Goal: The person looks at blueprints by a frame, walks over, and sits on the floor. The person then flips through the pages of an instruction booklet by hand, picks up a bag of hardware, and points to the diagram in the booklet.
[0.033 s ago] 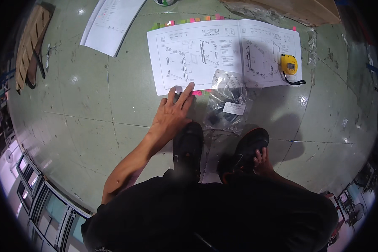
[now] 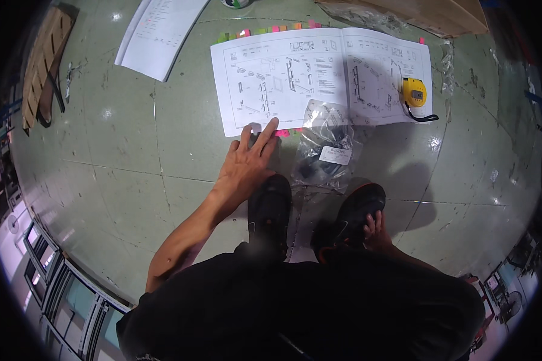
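An open booklet (image 2: 283, 90) of assembly drawings, with coloured tabs along its edges, lies on the green floor. My left hand (image 2: 244, 161) reaches to its near edge, fingers spread, the index fingertip on the left page's lower margin. A clear plastic bag (image 2: 328, 147) with dark parts and a white label overlaps the booklet's near edge, right of that hand. On the right page sits a yellow tape measure (image 2: 414, 92) with a black strap. My right hand (image 2: 376, 231) hangs beside my right shoe (image 2: 362, 207), fingers extended and holding nothing visible; part of it is hidden.
A stack of printed sheets (image 2: 159, 39) lies at the far left, with a slatted wooden piece (image 2: 47, 60) beyond it. Cardboard (image 2: 427, 15) and plastic wrap lie at the far right. Dark metal frames (image 2: 72, 301) stand at the near left. My left shoe (image 2: 270, 204) is close to the bag.
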`<move>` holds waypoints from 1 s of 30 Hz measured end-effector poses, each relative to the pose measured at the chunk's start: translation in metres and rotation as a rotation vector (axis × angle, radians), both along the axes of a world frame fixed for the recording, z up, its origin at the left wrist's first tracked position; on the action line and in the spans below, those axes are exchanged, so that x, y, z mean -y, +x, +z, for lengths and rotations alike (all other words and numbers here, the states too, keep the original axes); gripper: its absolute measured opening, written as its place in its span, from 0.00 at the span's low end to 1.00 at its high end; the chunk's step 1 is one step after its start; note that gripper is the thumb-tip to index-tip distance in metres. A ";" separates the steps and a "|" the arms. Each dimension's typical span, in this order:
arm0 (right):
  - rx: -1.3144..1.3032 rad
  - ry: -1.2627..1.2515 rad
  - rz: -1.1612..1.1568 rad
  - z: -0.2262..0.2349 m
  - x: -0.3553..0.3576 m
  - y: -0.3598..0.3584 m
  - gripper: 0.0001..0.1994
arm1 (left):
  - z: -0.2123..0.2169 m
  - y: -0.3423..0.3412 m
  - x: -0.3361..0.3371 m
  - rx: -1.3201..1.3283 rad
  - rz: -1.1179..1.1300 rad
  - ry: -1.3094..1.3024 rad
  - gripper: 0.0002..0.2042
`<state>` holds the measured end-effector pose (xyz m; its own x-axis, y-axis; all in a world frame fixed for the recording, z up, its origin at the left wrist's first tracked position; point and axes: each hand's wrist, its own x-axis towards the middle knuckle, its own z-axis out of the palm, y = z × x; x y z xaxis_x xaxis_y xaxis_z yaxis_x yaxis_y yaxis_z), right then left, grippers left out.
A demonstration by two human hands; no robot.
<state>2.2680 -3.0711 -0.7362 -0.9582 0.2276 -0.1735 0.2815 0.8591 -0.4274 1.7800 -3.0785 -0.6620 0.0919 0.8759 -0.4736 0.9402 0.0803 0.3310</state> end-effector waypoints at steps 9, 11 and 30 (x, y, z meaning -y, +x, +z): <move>-0.084 -0.070 -0.046 0.005 -0.003 -0.009 0.49 | 0.003 0.002 -0.003 0.012 -0.007 -0.004 0.27; -0.089 -0.070 -0.059 0.004 -0.002 -0.010 0.50 | 0.002 0.004 -0.001 0.012 -0.006 0.010 0.26; 0.004 -0.013 -0.034 0.001 0.001 -0.003 0.38 | 0.000 0.006 -0.008 0.188 0.067 0.059 0.20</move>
